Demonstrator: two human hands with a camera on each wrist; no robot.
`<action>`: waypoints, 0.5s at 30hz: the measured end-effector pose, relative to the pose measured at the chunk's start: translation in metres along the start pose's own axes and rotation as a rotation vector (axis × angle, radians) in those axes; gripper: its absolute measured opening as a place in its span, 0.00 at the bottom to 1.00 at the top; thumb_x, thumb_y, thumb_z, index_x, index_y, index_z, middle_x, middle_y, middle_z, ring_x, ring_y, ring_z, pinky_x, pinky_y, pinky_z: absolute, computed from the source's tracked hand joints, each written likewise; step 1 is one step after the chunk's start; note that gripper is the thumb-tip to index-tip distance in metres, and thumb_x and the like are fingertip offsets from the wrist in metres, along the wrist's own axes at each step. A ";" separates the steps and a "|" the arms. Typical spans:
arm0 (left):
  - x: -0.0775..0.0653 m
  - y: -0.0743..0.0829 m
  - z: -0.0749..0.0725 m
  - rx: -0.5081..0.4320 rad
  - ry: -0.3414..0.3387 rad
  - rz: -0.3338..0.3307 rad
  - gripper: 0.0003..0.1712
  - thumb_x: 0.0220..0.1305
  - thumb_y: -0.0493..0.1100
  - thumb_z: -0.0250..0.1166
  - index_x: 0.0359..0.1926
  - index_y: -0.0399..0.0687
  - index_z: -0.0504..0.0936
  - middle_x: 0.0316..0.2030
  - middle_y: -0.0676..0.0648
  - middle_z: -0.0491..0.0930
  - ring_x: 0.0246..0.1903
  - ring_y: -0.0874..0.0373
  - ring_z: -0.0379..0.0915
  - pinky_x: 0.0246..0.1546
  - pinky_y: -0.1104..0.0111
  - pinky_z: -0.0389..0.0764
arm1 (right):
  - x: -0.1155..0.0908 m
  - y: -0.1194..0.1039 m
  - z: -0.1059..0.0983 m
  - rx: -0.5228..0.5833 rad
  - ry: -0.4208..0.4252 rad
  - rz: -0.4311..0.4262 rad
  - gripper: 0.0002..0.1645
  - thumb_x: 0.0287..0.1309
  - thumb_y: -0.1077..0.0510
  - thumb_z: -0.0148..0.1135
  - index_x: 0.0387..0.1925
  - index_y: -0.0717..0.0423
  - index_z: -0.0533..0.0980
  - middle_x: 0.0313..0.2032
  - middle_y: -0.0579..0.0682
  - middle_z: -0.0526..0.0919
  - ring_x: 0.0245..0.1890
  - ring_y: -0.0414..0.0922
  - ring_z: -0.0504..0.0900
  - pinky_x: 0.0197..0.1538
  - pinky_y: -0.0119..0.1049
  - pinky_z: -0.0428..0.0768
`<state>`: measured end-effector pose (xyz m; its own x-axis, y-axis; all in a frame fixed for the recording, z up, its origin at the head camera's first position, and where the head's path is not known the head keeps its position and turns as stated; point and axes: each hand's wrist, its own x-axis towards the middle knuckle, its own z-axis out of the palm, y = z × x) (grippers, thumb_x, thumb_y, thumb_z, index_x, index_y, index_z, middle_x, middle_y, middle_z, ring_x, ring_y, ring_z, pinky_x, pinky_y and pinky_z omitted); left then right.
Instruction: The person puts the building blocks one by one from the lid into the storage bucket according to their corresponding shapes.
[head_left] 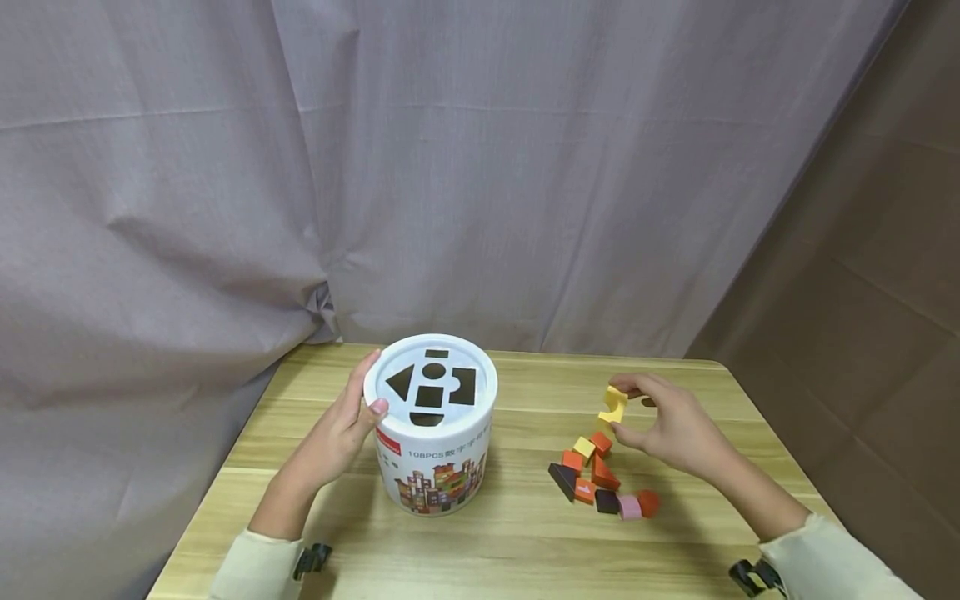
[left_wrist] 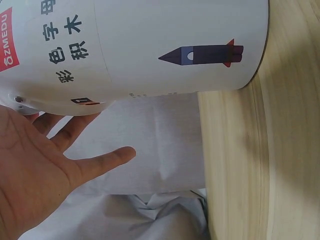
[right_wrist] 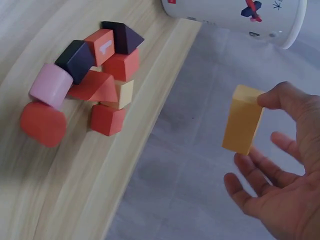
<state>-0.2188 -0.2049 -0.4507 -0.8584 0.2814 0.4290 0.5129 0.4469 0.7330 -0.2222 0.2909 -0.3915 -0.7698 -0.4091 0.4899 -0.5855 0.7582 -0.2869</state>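
Note:
My left hand (head_left: 341, 433) grips the upper side of a white bucket (head_left: 442, 454) of building blocks, the thumb lying on the rim of its lid. Several shaped holes are cut in the white lid (head_left: 390, 414): a triangle, a circle, a square and others. In the left wrist view, one finger (left_wrist: 102, 165) sticks out away from the bucket wall. Out to the right, my right hand (head_left: 671, 425) pinches a yellow arch block (head_left: 615, 403) between thumb and fingers, above the table. The right wrist view shows the arch block (right_wrist: 243, 120) from its flat side.
Just below the right hand lies a cluster of blocks: black triangles (head_left: 562, 480), an orange triangle (head_left: 604, 473), a pink block (head_left: 629, 507), a red round block (head_left: 648, 502) and several others. The wooden table (head_left: 487, 558) ends at a grey curtain (head_left: 465, 183).

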 end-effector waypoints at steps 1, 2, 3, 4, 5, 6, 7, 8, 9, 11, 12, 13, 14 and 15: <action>0.000 0.000 0.000 0.001 0.000 -0.001 0.42 0.89 0.55 0.52 0.91 0.57 0.44 0.87 0.34 0.55 0.83 0.30 0.58 0.79 0.28 0.61 | 0.001 -0.001 0.000 0.006 0.010 -0.018 0.37 0.46 0.64 0.89 0.60 0.55 0.84 0.51 0.49 0.92 0.49 0.49 0.90 0.50 0.49 0.91; 0.000 0.000 0.000 0.001 0.001 0.000 0.42 0.89 0.54 0.53 0.91 0.56 0.44 0.87 0.34 0.56 0.83 0.30 0.58 0.80 0.28 0.61 | 0.002 -0.002 0.001 0.013 0.017 -0.034 0.38 0.46 0.64 0.89 0.61 0.55 0.84 0.51 0.48 0.92 0.49 0.48 0.90 0.50 0.47 0.91; 0.000 -0.001 0.000 0.002 0.001 0.000 0.42 0.89 0.54 0.53 0.91 0.57 0.44 0.87 0.34 0.56 0.83 0.30 0.58 0.80 0.28 0.61 | 0.004 -0.003 0.001 0.022 0.021 -0.048 0.38 0.46 0.64 0.89 0.61 0.55 0.84 0.52 0.47 0.91 0.50 0.47 0.89 0.50 0.46 0.91; 0.000 -0.001 0.000 0.003 0.002 0.001 0.42 0.89 0.54 0.53 0.91 0.58 0.44 0.87 0.34 0.56 0.83 0.30 0.58 0.80 0.28 0.61 | 0.005 -0.004 0.001 0.029 0.025 -0.063 0.38 0.46 0.64 0.89 0.61 0.54 0.84 0.52 0.46 0.91 0.51 0.46 0.89 0.51 0.44 0.90; 0.000 -0.001 0.000 0.002 0.003 0.002 0.42 0.89 0.53 0.53 0.91 0.59 0.44 0.87 0.34 0.56 0.83 0.30 0.58 0.80 0.29 0.61 | 0.007 -0.005 0.002 0.038 0.027 -0.077 0.38 0.46 0.64 0.89 0.62 0.54 0.84 0.53 0.45 0.91 0.51 0.45 0.89 0.51 0.42 0.90; 0.000 -0.002 0.000 0.003 0.004 0.002 0.42 0.89 0.53 0.53 0.91 0.60 0.44 0.87 0.34 0.56 0.83 0.31 0.58 0.80 0.29 0.61 | 0.008 -0.006 0.002 0.049 0.028 -0.090 0.38 0.46 0.64 0.89 0.62 0.54 0.84 0.53 0.45 0.91 0.52 0.45 0.89 0.52 0.41 0.90; 0.000 -0.002 0.000 0.003 0.004 0.003 0.42 0.89 0.53 0.53 0.91 0.62 0.43 0.86 0.34 0.57 0.83 0.31 0.59 0.80 0.29 0.61 | 0.009 -0.007 0.003 0.058 0.026 -0.100 0.38 0.47 0.64 0.89 0.62 0.54 0.84 0.54 0.45 0.91 0.52 0.45 0.88 0.52 0.40 0.89; 0.000 -0.002 0.000 0.002 0.004 0.004 0.42 0.89 0.53 0.53 0.91 0.63 0.43 0.86 0.34 0.57 0.83 0.31 0.59 0.80 0.29 0.61 | 0.011 -0.009 0.003 0.066 0.023 -0.107 0.38 0.47 0.64 0.89 0.62 0.54 0.84 0.54 0.45 0.91 0.52 0.44 0.88 0.53 0.38 0.88; -0.001 -0.002 0.001 0.002 0.004 0.003 0.42 0.89 0.53 0.53 0.91 0.65 0.43 0.86 0.34 0.57 0.83 0.31 0.59 0.80 0.29 0.61 | 0.012 -0.010 0.003 0.073 0.021 -0.115 0.38 0.47 0.64 0.89 0.62 0.53 0.84 0.54 0.45 0.91 0.53 0.44 0.88 0.53 0.38 0.88; -0.001 -0.002 0.001 -0.001 0.004 0.005 0.42 0.89 0.53 0.53 0.91 0.66 0.43 0.86 0.34 0.57 0.83 0.31 0.59 0.80 0.29 0.62 | 0.014 -0.013 0.003 0.079 0.017 -0.124 0.38 0.48 0.64 0.89 0.63 0.53 0.84 0.55 0.44 0.91 0.53 0.44 0.88 0.54 0.35 0.87; -0.001 -0.003 0.001 -0.002 0.004 0.007 0.42 0.89 0.53 0.53 0.91 0.66 0.43 0.86 0.33 0.57 0.83 0.31 0.59 0.80 0.29 0.61 | 0.015 -0.014 0.003 0.081 0.013 -0.126 0.38 0.49 0.63 0.88 0.63 0.53 0.84 0.55 0.44 0.91 0.54 0.44 0.88 0.55 0.35 0.86; 0.000 -0.003 0.001 -0.004 0.004 0.009 0.42 0.89 0.52 0.53 0.91 0.66 0.43 0.86 0.33 0.57 0.83 0.31 0.59 0.80 0.29 0.61 | 0.016 -0.016 0.003 0.082 0.011 -0.130 0.38 0.49 0.64 0.88 0.63 0.53 0.84 0.55 0.44 0.91 0.54 0.44 0.87 0.55 0.33 0.85; 0.000 -0.003 0.001 -0.005 0.005 0.011 0.42 0.89 0.52 0.53 0.91 0.66 0.43 0.86 0.33 0.57 0.83 0.31 0.59 0.80 0.29 0.61 | 0.017 -0.018 0.003 0.083 0.009 -0.133 0.38 0.49 0.64 0.88 0.63 0.53 0.84 0.55 0.44 0.90 0.54 0.44 0.87 0.55 0.33 0.85; 0.000 -0.002 0.001 -0.006 0.006 0.013 0.42 0.89 0.52 0.53 0.91 0.65 0.43 0.86 0.33 0.57 0.83 0.31 0.59 0.80 0.30 0.61 | 0.019 -0.019 0.004 0.083 0.008 -0.137 0.38 0.50 0.64 0.88 0.63 0.52 0.84 0.56 0.44 0.90 0.54 0.44 0.87 0.55 0.35 0.85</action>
<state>-0.2201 -0.2050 -0.4530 -0.8518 0.2820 0.4416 0.5238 0.4382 0.7305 -0.2265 0.2671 -0.3798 -0.6792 -0.5016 0.5358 -0.7043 0.6507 -0.2837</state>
